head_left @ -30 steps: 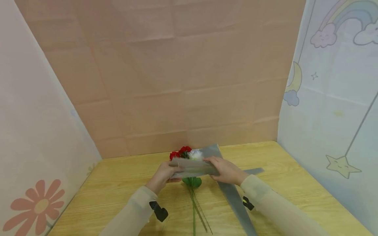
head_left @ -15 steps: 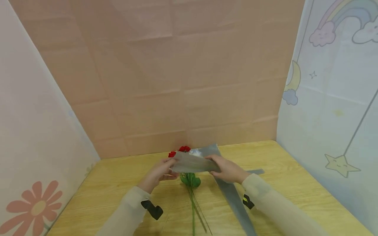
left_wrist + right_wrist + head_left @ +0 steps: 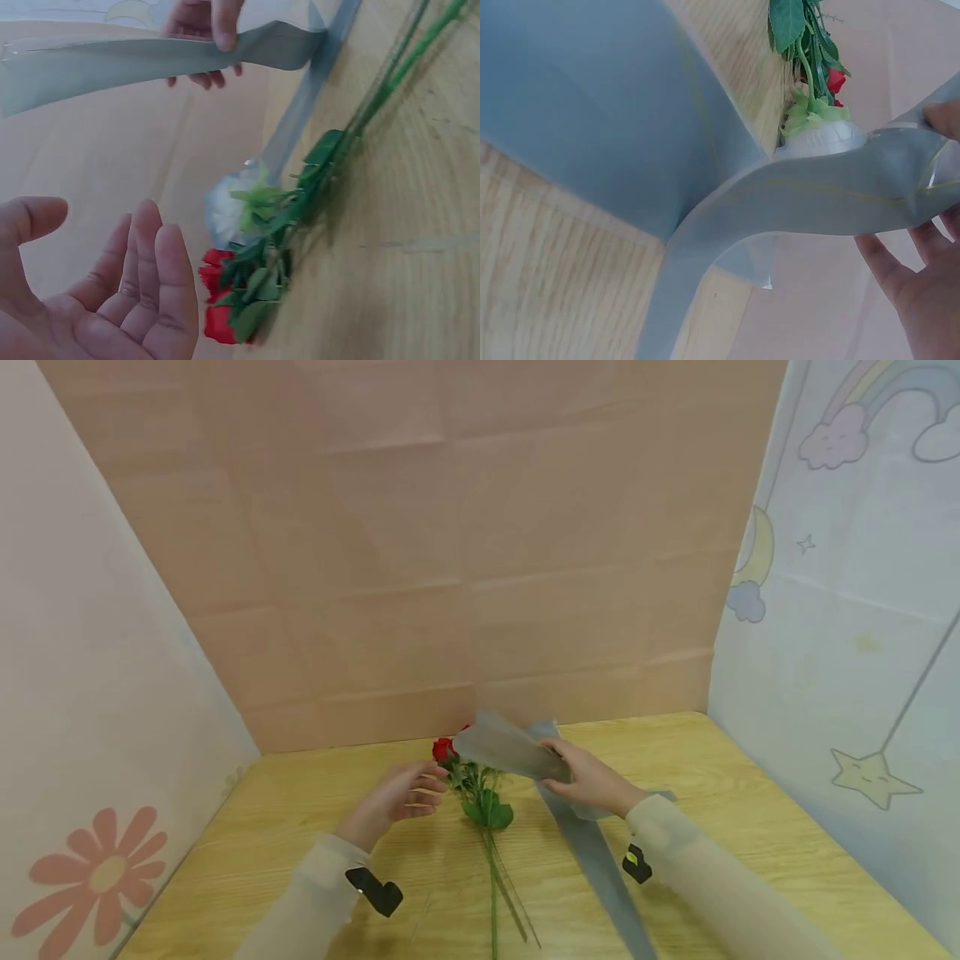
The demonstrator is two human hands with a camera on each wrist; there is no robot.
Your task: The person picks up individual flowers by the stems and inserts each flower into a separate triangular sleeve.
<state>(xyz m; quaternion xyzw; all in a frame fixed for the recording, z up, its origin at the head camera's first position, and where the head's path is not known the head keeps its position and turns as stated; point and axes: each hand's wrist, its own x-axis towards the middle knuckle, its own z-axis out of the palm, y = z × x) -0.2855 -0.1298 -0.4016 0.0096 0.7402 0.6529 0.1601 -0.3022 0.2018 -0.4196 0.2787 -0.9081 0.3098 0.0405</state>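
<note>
**Left hand comes off the grey sheet; its free end lifts**

Since half a second ago, the left hand [image 3: 397,799] has let go of the grey sheet [image 3: 506,746] and drawn back, and the sheet's free end has tipped up. The right hand [image 3: 592,778] keeps its hold: from my remote seat I see thumb and fingers clamped on the sheet. Left fingers are loosely bent, thumb well apart, nothing between them, near the red flowers [image 3: 444,749].

Flowers lie on the bench [image 3: 300,835], stems [image 3: 493,893] toward the person. The white flower [image 3: 227,212] sits beside the red ones; in the head view the sheet hides it. A flat grey strip [image 3: 600,860] runs along the right of the stems; whether it is one piece with the held sheet, I cannot tell.

Progress, my judgement: early. Flowers are grouped and the sheet is partly raised; it is not around them, and nothing is fastened.
</note>
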